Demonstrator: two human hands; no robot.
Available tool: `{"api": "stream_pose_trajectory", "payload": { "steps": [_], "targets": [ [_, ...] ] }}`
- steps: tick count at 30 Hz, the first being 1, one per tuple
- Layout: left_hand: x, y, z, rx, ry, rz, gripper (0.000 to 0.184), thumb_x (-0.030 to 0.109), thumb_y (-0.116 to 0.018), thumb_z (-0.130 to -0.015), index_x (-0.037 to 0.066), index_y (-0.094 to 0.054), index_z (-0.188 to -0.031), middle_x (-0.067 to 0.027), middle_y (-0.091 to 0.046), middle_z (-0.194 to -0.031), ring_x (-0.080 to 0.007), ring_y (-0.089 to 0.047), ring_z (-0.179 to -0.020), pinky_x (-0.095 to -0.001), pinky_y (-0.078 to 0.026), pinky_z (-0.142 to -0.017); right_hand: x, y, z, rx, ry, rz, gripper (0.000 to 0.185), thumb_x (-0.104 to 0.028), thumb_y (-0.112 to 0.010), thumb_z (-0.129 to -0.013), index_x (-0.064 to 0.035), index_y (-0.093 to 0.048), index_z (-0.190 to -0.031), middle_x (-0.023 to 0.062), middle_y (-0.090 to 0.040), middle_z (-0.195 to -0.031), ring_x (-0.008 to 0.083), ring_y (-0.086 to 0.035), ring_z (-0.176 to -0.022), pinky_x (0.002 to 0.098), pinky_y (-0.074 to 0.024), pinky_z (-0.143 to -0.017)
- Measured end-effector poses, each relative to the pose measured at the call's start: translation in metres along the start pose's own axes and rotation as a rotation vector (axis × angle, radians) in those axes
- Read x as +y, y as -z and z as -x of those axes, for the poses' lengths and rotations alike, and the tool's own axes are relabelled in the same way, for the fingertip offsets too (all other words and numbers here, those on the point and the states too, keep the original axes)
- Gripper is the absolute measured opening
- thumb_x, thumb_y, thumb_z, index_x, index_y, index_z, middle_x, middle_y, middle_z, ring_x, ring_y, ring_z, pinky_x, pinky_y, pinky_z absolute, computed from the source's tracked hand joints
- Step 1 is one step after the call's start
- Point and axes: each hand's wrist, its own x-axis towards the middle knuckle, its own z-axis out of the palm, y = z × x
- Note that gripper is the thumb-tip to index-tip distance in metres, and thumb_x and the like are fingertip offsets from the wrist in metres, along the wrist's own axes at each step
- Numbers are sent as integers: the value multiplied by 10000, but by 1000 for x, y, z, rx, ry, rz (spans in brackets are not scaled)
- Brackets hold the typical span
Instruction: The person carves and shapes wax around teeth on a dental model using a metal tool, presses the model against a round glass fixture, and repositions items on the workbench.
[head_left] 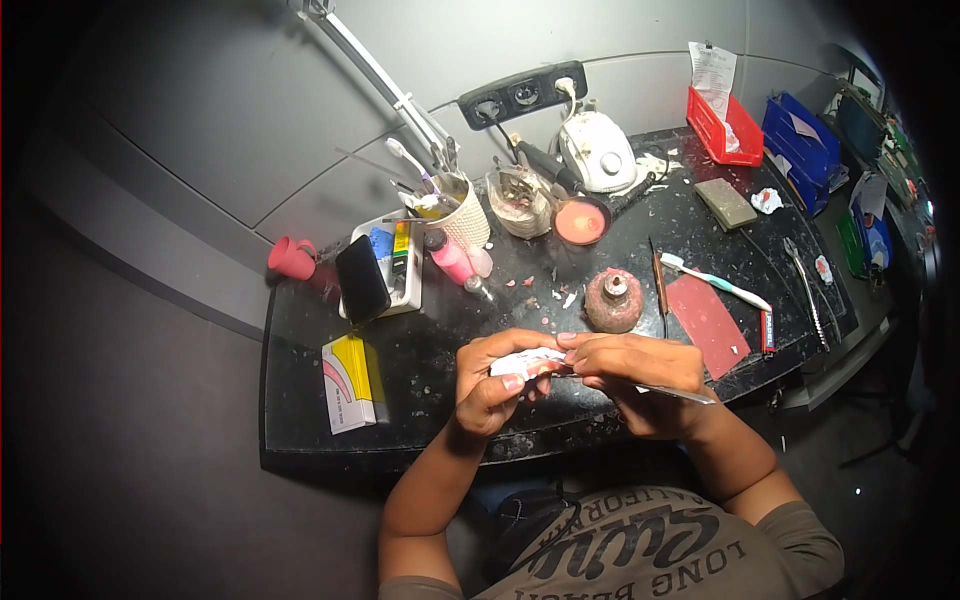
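Observation:
Near the front edge of the black bench, my left hand is closed around a white plaster dental cast with pink material along its lower side. My right hand grips a slim metal wax carver, whose handle sticks out to the right past the palm. Its working end meets the cast between my hands, but fingers hide the tip. Just beyond my fingers stands a stained round spirit burner. To its right lie a pink wax sheet, a toothbrush and a thin brown-handled tool.
A phone leans on a white tray at left, behind a yellow-white box. Farther back are a tool holder, a pink bottle, a pink wax dish, a white control unit and a red bin.

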Motion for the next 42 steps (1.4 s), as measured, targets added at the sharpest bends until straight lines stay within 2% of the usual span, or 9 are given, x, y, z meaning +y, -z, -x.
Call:
{"api": "stream_pose_trajectory", "payload": {
  "steps": [12,18,20,25,37,42],
  "targets": [
    [-4,-1,-3,-8,24,114,609,260,-581,-836,-165,-591,-1272,-172,-722,-975,-144,-683,-789,-232,-537,-636,-1,2,1,0,18,61,195,100,-740,-852,54,-689,-1034,176,-738,-1027,326,-756,-1043,377,-616,-860],
    [-3,-1,-6,-39,56,180,597,272,-540,-856,-167,-584,-1258,-172,-696,-848,-169,-653,-658,-265,-529,-547,4,0,3,14,44,81,215,100,-742,-845,49,-691,-1048,180,-739,-1049,318,-758,-1024,363,-616,-841],
    [-1,-2,-8,-46,133,272,599,281,-524,-867,-166,-575,-1262,-170,-684,-817,-189,-641,-624,-290,-538,-534,6,-2,3,24,54,80,214,93,-748,-845,47,-694,-1047,180,-740,-1048,317,-760,-1013,363,-617,-837],
    [0,-4,-11,-40,133,278,599,283,-519,-877,-159,-567,-1277,-176,-680,-816,-204,-642,-623,-315,-559,-544,4,-4,4,143,-18,108,196,67,-767,-845,41,-707,-1030,172,-745,-1018,316,-766,-972,364,-622,-843],
    [-2,-5,-9,-36,98,234,581,263,-518,-882,-151,-565,-1288,-187,-681,-840,-216,-651,-638,-320,-569,-564,7,-3,1,64,-2,72,193,56,-773,-844,31,-720,-1028,147,-754,-1005,310,-763,-1000,383,-620,-872],
    [-3,-3,-10,-61,97,247,588,268,-515,-885,-149,-564,-1296,-191,-680,-856,-217,-654,-662,-327,-565,-548,6,-3,2,134,-27,95,175,59,-762,-853,29,-721,-1021,164,-755,-1008,311,-764,-972,371,-616,-858]
  ]
}}
